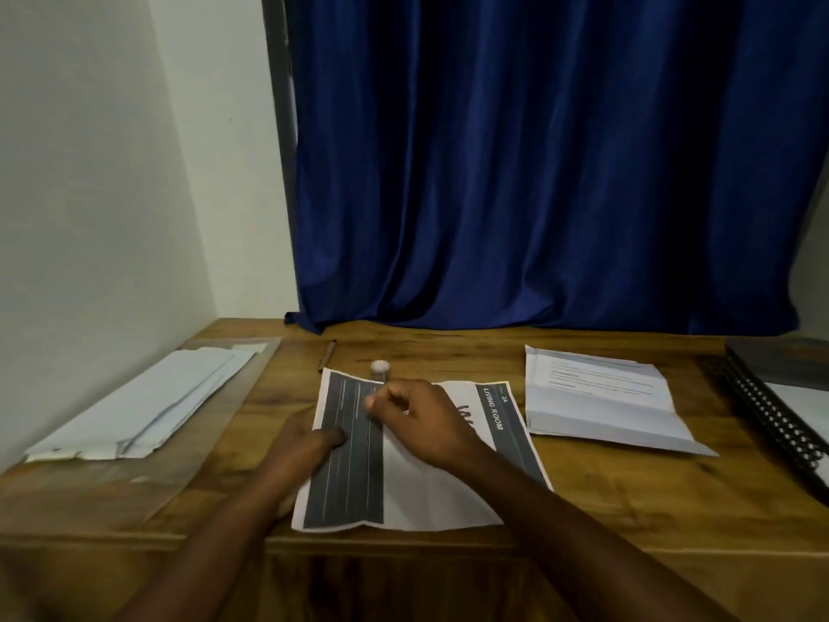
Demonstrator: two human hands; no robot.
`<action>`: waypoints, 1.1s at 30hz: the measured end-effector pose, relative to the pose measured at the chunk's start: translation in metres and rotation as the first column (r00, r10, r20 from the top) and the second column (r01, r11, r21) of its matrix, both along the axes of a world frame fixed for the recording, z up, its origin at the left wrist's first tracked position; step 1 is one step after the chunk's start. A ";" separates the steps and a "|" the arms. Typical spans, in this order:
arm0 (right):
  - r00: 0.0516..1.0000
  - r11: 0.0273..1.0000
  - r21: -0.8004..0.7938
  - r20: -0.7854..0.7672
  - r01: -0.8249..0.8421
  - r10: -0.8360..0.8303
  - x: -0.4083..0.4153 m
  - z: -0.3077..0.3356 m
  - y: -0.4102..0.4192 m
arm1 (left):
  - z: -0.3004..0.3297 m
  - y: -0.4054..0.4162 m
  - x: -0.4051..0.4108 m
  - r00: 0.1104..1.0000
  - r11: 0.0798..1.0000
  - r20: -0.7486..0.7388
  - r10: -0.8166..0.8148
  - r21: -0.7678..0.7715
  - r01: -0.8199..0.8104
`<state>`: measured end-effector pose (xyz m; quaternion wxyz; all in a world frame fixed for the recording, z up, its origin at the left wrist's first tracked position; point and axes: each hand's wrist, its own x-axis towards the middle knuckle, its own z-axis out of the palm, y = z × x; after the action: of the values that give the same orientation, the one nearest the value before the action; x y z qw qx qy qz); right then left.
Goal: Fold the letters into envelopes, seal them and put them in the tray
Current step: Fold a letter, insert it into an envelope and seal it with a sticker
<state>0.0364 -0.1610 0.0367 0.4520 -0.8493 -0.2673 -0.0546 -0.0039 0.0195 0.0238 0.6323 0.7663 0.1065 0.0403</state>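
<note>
Paper lay at the centre of the wooden tabletop point(583, 496): a printed letter point(430, 482) with dark grey bands, its left part folded over the white middle. The left hand point(305, 437) held the folded flap at its left edge, thumb curled on top of the dark band and the other fingers hidden under the sheet. The right hand point(421, 424) hovered over the upper middle of the letter with fingers curled, thumb and forefinger close together; whether they pinched the paper could not be told. At nine o'clock from the letter, a pile of white envelopes point(148, 406) rested on a clear tray point(251, 388). At two o'clock sat a stack of further letters point(601, 392), partly folded. At twelve o'clock, just beyond the letter's far edge, stood a small white-capped glue stick point(379, 369), with a pen point(327, 354) at eleven. A spiral-bound notebook point(780, 397) lay at three o'clock, and a blue curtain point(538, 163) hung behind.
</note>
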 end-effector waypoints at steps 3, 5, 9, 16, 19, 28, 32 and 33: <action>0.985 0.974 -0.209 0.166 0.088 -0.053 0.004 -0.017 0.001 | 0.000 0.015 0.004 0.998 0.989 0.037 0.048 0.139 -0.053; 0.968 0.949 -0.280 0.241 0.143 -0.075 0.007 -0.029 -0.003 | 0.000 0.019 0.007 0.991 0.970 0.093 0.094 0.218 -0.112; 0.942 0.914 -0.322 0.300 0.246 -0.148 0.011 -0.038 -0.016 | 0.000 0.019 0.010 0.946 0.707 0.324 0.008 0.667 -0.235; 0.982 0.859 -0.496 0.184 0.124 -0.035 0.009 -0.048 -0.003 | -0.022 -0.007 0.019 0.897 0.451 0.033 -0.441 0.872 0.190; 0.995 0.754 -0.653 0.104 0.077 -0.011 0.010 -0.056 -0.014 | -0.035 -0.002 0.022 0.912 0.275 -0.150 -0.381 0.924 0.266; 0.970 0.648 -0.735 0.052 0.197 -0.236 0.029 -0.043 -0.092 | -0.031 0.012 0.016 0.936 0.220 -0.256 -0.242 0.925 0.310; 0.958 0.663 -0.708 0.071 0.245 -0.278 0.026 -0.038 -0.081 | -0.023 0.005 0.022 0.941 0.223 -0.257 -0.218 0.926 0.305; 0.952 0.657 -0.700 0.115 0.281 -0.285 0.025 -0.035 -0.074 | -0.021 -0.001 0.022 0.947 0.210 -0.218 -0.235 0.940 0.268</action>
<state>0.0610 -0.2349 0.0012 0.0774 -0.9882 -0.1311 -0.0153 0.0177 0.0185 0.0033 0.0316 0.9977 -0.0568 -0.0168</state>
